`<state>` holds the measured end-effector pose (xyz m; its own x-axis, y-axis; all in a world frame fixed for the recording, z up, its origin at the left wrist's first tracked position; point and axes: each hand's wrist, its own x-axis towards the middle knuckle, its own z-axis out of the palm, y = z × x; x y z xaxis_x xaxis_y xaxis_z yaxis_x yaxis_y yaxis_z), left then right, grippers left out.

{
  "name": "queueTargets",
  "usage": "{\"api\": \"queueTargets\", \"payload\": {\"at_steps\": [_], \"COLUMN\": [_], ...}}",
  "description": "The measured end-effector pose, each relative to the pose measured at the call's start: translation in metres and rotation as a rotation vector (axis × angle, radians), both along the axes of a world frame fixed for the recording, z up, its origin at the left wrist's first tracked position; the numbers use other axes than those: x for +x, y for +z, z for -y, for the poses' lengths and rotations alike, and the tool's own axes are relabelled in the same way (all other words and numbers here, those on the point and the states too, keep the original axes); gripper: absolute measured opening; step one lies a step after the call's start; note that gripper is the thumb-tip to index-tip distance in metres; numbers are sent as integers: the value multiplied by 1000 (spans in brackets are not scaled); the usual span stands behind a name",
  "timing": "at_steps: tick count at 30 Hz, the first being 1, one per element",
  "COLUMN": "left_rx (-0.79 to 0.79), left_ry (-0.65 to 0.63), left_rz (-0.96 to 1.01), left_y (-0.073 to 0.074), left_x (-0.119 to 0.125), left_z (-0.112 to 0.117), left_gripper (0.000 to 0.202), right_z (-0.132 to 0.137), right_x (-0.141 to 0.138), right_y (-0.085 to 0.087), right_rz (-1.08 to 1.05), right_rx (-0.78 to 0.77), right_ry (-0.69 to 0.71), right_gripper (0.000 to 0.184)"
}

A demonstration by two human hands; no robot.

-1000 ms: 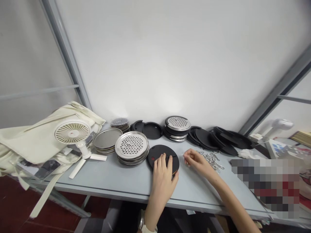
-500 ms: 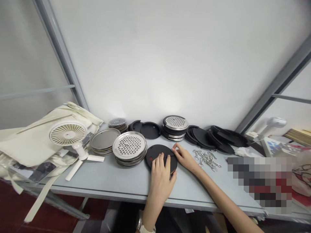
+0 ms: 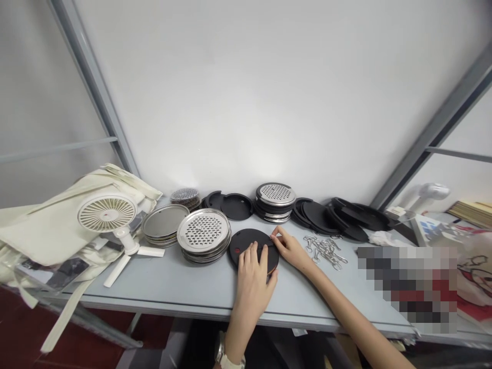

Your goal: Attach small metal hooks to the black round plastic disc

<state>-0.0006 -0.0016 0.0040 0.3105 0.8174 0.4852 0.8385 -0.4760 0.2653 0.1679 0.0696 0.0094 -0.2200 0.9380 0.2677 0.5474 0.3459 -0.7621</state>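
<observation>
A white wall (image 3: 246,102) and a grey metal frame upright (image 3: 92,87) stand behind a pale grey-blue tabletop (image 3: 307,302). Near its front edge, right of centre, lies a matt black round disc (image 3: 253,251) with a small red mark near its left side. The left hand (image 3: 251,284), a metal wristwatch (image 3: 220,353) at its wrist, presses down on the disc with fingers spread. The right hand (image 3: 292,252) reaches in from the right, thumb and forefinger pinched on the disc's far right rim.

Risk: if the pinch slips or the disc skids, it could strike the perforated steel grater plate stack (image 3: 203,237) just to its left. Hard pressure on one side could also tip the disc.

Along the back edge of the tabletop lie black disc piles (image 3: 319,218) and a stack topped by a perforated steel plate (image 3: 275,201). Loose steel hooks (image 3: 326,252) lie right of the right hand and could snag a sleeve or the disc. At the left end are plain steel plates (image 3: 164,225), a cream folding fan (image 3: 106,212) and a cream cloth bag (image 3: 49,230). A pixelated patch (image 3: 407,287) hides the right end.
</observation>
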Motion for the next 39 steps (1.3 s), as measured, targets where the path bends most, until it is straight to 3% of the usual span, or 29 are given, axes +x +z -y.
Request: {"api": "queueTargets", "payload": {"at_steps": [13,26,39], "left_rx": [-12,-2,18], "left_ry": [2,0,-9], "left_rz": [-1,4,4], "left_y": [0,-2,-2], "left_x": [0,0,-1], "left_z": [-1,-1,-1], "left_gripper": [53,53,53], "right_z": [-2,-3,-5], "right_x": [3,7,13], "right_y": [-3,-6,-4], "right_rz": [-53,-161,-258], "right_rx": [-33,-122,-226], "right_ry": [28,109,206], "right_gripper": [30,15,24]}}
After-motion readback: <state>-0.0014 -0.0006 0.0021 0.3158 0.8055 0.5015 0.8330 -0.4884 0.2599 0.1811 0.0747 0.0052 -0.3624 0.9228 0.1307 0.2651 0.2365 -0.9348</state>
